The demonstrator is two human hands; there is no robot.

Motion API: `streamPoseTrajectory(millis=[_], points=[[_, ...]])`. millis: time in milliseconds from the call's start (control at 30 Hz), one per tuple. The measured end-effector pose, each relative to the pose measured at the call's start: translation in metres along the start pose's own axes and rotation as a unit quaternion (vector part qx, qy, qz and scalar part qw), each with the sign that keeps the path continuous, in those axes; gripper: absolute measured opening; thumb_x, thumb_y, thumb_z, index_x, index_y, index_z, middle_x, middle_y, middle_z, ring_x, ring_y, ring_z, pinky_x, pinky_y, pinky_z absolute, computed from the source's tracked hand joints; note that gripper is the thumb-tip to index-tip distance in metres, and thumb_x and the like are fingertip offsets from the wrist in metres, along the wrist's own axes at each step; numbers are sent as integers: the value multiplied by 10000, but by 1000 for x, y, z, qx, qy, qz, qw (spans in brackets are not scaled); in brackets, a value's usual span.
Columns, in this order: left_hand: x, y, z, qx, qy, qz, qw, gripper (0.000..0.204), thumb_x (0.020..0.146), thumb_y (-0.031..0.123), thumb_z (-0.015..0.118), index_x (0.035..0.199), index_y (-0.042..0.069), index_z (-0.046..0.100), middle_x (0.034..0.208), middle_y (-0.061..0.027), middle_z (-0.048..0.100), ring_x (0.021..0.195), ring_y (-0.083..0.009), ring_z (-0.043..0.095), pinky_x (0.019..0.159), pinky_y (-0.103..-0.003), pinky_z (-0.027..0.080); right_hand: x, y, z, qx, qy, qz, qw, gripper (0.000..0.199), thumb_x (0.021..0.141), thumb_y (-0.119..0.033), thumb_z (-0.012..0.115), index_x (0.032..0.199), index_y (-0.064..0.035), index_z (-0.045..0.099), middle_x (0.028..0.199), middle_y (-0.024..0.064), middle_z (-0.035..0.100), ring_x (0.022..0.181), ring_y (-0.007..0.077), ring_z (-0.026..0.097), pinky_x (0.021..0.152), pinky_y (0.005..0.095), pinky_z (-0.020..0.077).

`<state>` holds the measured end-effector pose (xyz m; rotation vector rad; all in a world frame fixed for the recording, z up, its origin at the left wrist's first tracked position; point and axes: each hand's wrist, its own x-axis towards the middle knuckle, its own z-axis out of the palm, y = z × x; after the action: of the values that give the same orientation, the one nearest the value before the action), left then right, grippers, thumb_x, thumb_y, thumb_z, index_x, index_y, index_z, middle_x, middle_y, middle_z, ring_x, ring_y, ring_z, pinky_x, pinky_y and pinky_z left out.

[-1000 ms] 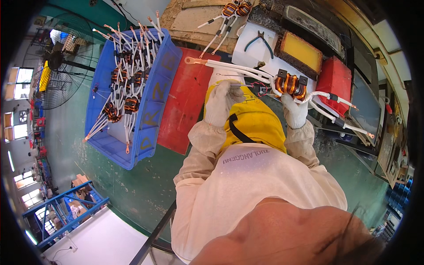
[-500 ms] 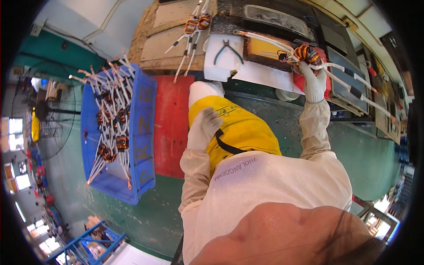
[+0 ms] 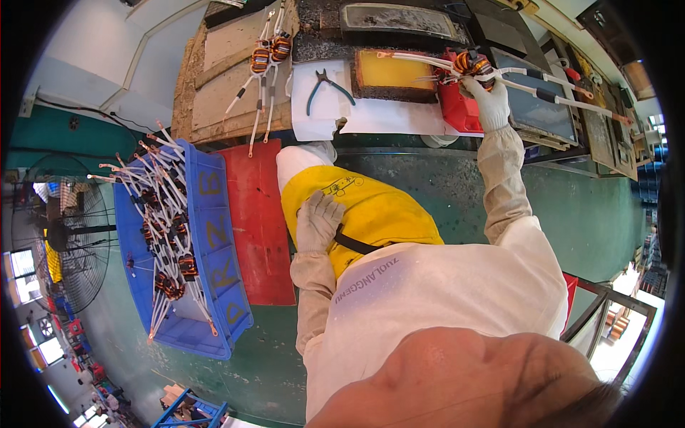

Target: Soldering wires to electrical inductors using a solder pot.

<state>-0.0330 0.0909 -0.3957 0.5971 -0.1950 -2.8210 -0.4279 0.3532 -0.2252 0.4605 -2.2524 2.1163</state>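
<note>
My right hand (image 3: 491,107), in a pale glove, grips a toroidal coil (image 3: 472,64) with orange-brown windings. White-sleeved leads with bare copper ends stick out of it to both sides. It is held above a red container (image 3: 460,107), beside a dark-rimmed rectangular block with a yellow top (image 3: 392,71); one lead reaches over that yellow top. My left hand (image 3: 319,221), also gloved, lies on the yellow apron (image 3: 385,214) over my leg, its fingers stretched out and holding nothing.
Pliers (image 3: 328,91) lie on white paper at the bench's front edge. More coils (image 3: 270,53) rest on boards at the bench's left. A blue crate (image 3: 217,242) of similar coils stands at left by a red panel (image 3: 258,221). A fan (image 3: 61,235) is beyond the crate.
The view has shifted, so the bench appears further left. The coil in my right hand has moved slightly right, away from the yellow-topped block. My left hand stays on the apron.
</note>
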Motion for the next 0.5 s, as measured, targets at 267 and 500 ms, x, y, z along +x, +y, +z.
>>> streamPoseTrajectory(millis=[267, 500], points=[[-1, -1, 3, -3, -3, 4, 1000, 463, 1077, 416, 532, 1328, 36, 612, 1207, -185, 691, 1072, -344, 693, 1048, -531, 547, 12, 15, 2, -37, -15, 12, 999, 360, 852, -93, 792, 1148, 54, 649, 982, 119, 729, 838, 179, 740, 751, 292, 635], [-1, -1, 1, -5, -3, 2, 1000, 476, 1071, 420, 545, 1340, 31, 599, 1225, -199, 683, 1082, -344, 693, 1057, -530, 542, 17, 19, 4, -39, -22, 14, 999, 369, 858, -96, 792, 1164, 44, 638, 993, 117, 729, 836, 177, 739, 753, 285, 635]])
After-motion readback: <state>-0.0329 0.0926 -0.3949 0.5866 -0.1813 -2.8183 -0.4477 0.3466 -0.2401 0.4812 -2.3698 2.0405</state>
